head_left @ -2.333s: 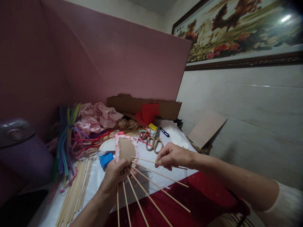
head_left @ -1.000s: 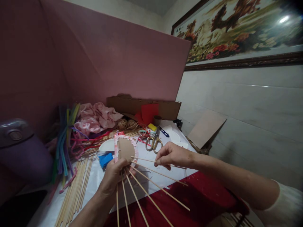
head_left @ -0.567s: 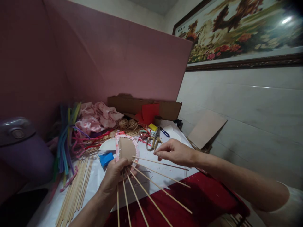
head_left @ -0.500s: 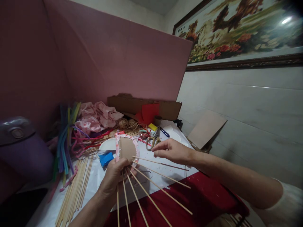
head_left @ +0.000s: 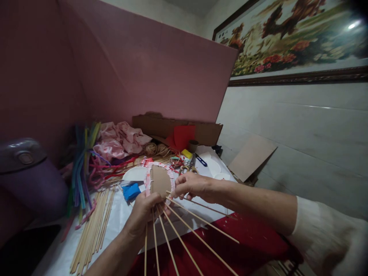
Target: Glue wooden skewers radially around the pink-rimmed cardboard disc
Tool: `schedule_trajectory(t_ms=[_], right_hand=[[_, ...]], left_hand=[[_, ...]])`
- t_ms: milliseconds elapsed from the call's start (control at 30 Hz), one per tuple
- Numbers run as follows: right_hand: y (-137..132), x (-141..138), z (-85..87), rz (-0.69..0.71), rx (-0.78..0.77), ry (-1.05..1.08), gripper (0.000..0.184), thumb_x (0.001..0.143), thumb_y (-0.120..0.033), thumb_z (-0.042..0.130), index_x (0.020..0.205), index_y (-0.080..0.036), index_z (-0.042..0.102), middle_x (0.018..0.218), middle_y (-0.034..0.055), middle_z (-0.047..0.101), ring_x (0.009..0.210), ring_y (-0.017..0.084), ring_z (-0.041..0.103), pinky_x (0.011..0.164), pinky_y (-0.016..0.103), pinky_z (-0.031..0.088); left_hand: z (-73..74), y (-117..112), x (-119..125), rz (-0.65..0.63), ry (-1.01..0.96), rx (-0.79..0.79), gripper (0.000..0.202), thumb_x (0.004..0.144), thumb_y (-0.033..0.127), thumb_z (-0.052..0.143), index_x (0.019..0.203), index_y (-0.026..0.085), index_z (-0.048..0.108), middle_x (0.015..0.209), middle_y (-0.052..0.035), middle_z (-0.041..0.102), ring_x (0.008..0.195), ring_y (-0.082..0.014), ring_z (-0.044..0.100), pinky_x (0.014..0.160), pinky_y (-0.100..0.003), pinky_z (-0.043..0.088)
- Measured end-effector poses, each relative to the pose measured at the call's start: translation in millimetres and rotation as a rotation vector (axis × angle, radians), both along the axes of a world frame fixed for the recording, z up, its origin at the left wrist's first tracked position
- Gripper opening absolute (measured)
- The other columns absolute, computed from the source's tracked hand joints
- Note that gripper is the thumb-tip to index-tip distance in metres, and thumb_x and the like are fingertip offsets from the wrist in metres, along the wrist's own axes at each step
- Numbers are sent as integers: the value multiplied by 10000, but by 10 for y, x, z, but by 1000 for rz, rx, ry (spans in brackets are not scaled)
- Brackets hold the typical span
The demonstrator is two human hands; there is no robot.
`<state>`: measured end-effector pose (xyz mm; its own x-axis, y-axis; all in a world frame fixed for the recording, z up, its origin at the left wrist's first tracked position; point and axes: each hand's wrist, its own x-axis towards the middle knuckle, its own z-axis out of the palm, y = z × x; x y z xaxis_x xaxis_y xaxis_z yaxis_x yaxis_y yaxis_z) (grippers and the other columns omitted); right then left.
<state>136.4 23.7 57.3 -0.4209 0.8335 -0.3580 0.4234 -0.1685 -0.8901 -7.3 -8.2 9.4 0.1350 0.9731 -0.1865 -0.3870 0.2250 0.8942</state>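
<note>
My left hand (head_left: 143, 217) grips the lower edge of a round cardboard disc (head_left: 160, 181) with a pink fabric rim, held upright above the table. Several thin wooden sticks (head_left: 184, 237) fan out from the disc toward me. My right hand (head_left: 191, 185) is closed in a pinch on the topmost stick, right at the disc's right edge. Both forearms reach in from the bottom and the right.
Loose wooden sticks (head_left: 92, 230) lie on the white table (head_left: 120, 218) at left, near a blue piece (head_left: 131, 191) and coloured pipe cleaners (head_left: 82, 165). Scissors (head_left: 188, 167), twine balls (head_left: 156, 148), pink cloth (head_left: 120, 140) and a cardboard box (head_left: 175, 128) sit behind. A purple appliance (head_left: 28, 176) stands far left.
My right hand let go of the stick's middle, lifted, then moved left to the disc's edge and pinched the top stick there. My left hand kept its grip.
</note>
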Motion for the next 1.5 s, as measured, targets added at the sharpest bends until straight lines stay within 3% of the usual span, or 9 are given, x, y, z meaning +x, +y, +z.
schedule_trajectory(t_ms=[200, 400, 833, 1100, 1233, 1400, 1500], right_hand=[[39, 12, -70, 18, 10, 4, 75, 552, -183, 558, 591, -118, 562, 584, 0, 511, 534, 61, 436, 425, 157, 282], [85, 27, -145, 12, -8, 26, 27, 531, -140, 540, 518, -116, 543, 484, -22, 478, 446, 45, 407, 376, 151, 257], [125, 37, -164, 32, -28, 29, 66, 517, -167, 563, 512, -102, 574, 452, -21, 491, 423, 42, 428, 353, 131, 276], [128, 25, -186, 23, -11, 31, 58, 514, -153, 548, 482, -106, 561, 420, -29, 478, 396, 38, 411, 343, 131, 272], [118, 29, -181, 22, -4, 14, 78, 520, -179, 559, 494, -106, 567, 426, -28, 476, 405, 42, 416, 349, 132, 282], [113, 28, -191, 15, -4, 0, 70, 513, -173, 553, 486, -108, 550, 433, -34, 470, 404, 40, 415, 346, 131, 279], [117, 23, -203, 17, 0, 4, 78, 513, -176, 553, 478, -108, 539, 428, -37, 464, 400, 37, 405, 342, 129, 273]], left_hand=[[-18, 1, -2, -28, -10, 34, 163, 582, 134, 481, 716, 110, 570, 538, -19, 566, 445, -106, 487, 419, -216, 407], [-35, 2, 14, -17, 19, 8, 114, 568, 143, 493, 659, 115, 558, 508, -10, 546, 375, -96, 464, 370, -212, 383], [-47, 17, 4, -58, 24, -14, 145, 557, 132, 482, 670, 96, 567, 485, -25, 559, 348, -119, 472, 328, -230, 367], [-41, -41, -8, -38, -32, 14, 157, 627, 150, 476, 727, 113, 593, 576, -22, 591, 438, -94, 498, 435, -211, 420], [-25, -70, -16, -70, -81, -59, 193, 675, 263, 489, 717, 121, 612, 559, -22, 586, 447, -102, 514, 454, -216, 436], [42, -75, 9, 5, -125, -215, 240, 687, 309, 477, 746, 122, 616, 559, -47, 607, 440, -126, 537, 429, -232, 448], [42, -67, 11, -34, -192, -209, 254, 684, 329, 496, 791, 131, 614, 565, -36, 610, 414, -116, 529, 421, -230, 453]])
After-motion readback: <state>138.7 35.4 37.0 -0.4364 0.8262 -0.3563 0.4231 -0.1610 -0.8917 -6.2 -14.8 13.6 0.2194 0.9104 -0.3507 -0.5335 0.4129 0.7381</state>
